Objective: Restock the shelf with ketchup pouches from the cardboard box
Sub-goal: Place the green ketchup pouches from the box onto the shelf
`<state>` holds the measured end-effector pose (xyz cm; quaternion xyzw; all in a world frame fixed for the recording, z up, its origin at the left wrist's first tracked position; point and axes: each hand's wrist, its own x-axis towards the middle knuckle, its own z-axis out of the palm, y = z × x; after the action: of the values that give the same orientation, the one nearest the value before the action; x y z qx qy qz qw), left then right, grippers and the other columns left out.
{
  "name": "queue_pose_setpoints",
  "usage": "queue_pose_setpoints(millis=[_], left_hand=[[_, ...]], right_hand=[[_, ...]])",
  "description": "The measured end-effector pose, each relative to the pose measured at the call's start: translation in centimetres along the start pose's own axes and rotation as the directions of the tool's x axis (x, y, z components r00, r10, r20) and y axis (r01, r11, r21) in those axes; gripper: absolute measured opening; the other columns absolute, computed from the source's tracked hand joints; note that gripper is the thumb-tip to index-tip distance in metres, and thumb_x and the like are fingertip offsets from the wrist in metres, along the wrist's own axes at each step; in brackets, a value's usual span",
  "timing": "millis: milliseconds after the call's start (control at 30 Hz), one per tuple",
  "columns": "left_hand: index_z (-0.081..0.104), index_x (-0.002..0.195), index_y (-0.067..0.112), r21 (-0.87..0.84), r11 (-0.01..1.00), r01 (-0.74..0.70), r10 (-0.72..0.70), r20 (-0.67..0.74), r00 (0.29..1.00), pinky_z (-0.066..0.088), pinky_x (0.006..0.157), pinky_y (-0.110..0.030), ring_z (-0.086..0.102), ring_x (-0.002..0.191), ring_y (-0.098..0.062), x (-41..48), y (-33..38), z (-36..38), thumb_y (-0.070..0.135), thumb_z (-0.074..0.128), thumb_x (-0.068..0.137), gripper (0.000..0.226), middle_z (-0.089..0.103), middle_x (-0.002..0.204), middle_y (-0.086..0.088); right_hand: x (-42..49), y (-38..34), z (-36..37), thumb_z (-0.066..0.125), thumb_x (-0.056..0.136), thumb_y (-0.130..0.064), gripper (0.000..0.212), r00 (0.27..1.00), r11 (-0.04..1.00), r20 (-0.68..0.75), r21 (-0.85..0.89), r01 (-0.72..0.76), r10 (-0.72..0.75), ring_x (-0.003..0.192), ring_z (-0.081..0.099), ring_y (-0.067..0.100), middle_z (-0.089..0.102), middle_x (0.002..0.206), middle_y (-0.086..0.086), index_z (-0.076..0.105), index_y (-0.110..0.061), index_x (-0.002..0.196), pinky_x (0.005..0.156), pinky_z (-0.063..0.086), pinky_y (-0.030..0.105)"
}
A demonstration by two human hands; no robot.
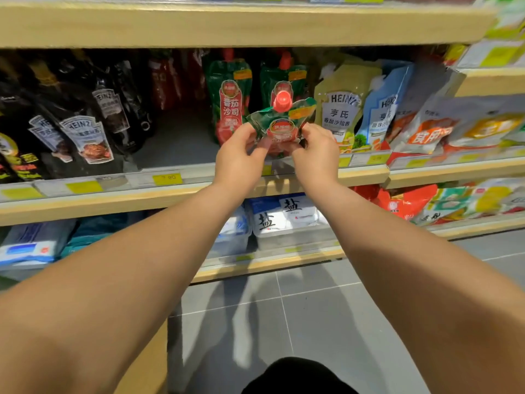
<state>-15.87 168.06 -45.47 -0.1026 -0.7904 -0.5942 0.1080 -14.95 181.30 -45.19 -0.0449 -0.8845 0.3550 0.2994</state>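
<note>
**Ketchup pouch held in both hands at the shelf front**

Both arms reach forward to the middle shelf (pixel 366 173). The left hand (pixel 237 159) and the right hand (pixel 316 156) together hold one ketchup pouch (pixel 279 127) between them, just above the shelf's front edge. Each hand is closed around a lower corner of the pouch, fingers curled and pinching the film; the left grips the left side, the right the right side. The pouch stands roughly upright, tilted slightly, its red cap (pixel 281 100) pointing up and away.

Farther back on the same shelf two more green and red pouches stand upright: one (pixel 228 100) to the left of the held pouch, another (pixel 287 76) partly hidden behind it. To the left of them is a bare gap in the shelf, then a row of dark Heinz pouches (pixel 85 132). To the right stand a yellow-green Heinz pouch (pixel 342 106) and a blue one (pixel 383 109). Yellow price tags (pixel 167 179) run along the shelf rail. White salt packs (pixel 284 214) sit on the shelf below.
</note>
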Motion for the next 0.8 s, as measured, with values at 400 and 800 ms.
queue_pose_setpoints(millis=[400, 800], left_hand=[[0.063, 0.105, 0.025, 0.21, 0.974, 0.083, -0.064, -0.095, 0.993, 0.054, 0.079, -0.039, 0.063, 0.084, -0.014, 2.6, -1.6, 3.0, 0.041, 0.054, 0.089, 0.024, 0.068, 0.09, 0.007], [0.056, 0.127, 0.02, 0.303, 0.945, 0.123, -0.103, -0.08, 0.991, 0.042, 0.077, -0.02, 0.058, 0.089, -0.004, 3.7, -2.3, 4.3, 0.036, 0.054, 0.091, 0.039, 0.068, 0.115, 0.002]], right_hand=[[1.9, 4.0, 2.2, 0.074, 0.076, -0.026, 0.04, 0.972, 0.966, 0.117, 0.137, -0.218, 0.203, 0.095, 0.054, 0.021, 0.056, 0.096, -0.002, 0.054, -0.016, 0.109, 0.074, 0.039, 0.029], [2.5, 4.9, 2.4, 0.066, 0.083, -0.038, 0.046, 0.977, 0.98, 0.079, -0.005, -0.198, 0.198, 0.109, 0.053, 0.026, 0.064, 0.115, 0.005, 0.056, -0.013, 0.12, 0.094, 0.043, 0.043]])
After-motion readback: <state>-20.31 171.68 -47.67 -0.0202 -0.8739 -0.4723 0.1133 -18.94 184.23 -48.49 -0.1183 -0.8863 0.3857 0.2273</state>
